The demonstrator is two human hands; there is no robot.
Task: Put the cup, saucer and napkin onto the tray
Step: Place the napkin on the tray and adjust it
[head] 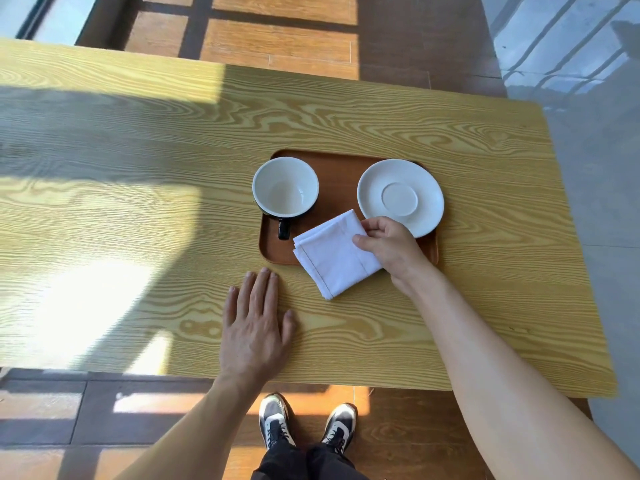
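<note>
A brown wooden tray (pixel 341 181) lies on the yellow wood-grain table (pixel 138 168). On the tray's left side stands a cup (pixel 285 188), black outside and white inside, its handle pointing toward me. A white saucer (pixel 400 197) rests on the tray's right side, overhanging the right rim. My right hand (pixel 389 245) pinches the right edge of a folded white napkin (pixel 334 258). The napkin lies partly over the tray's near edge and partly over the table. My left hand (pixel 256 323) lies flat on the table, fingers spread, just in front of the tray's near left corner.
The table's near edge runs just above my shoes (pixel 308 424). Beyond the far edge is brown wooden flooring (pixel 277 32), and grey tiles (pixel 588 98) lie to the right. Sunlight and shadow bands cross the table's left half.
</note>
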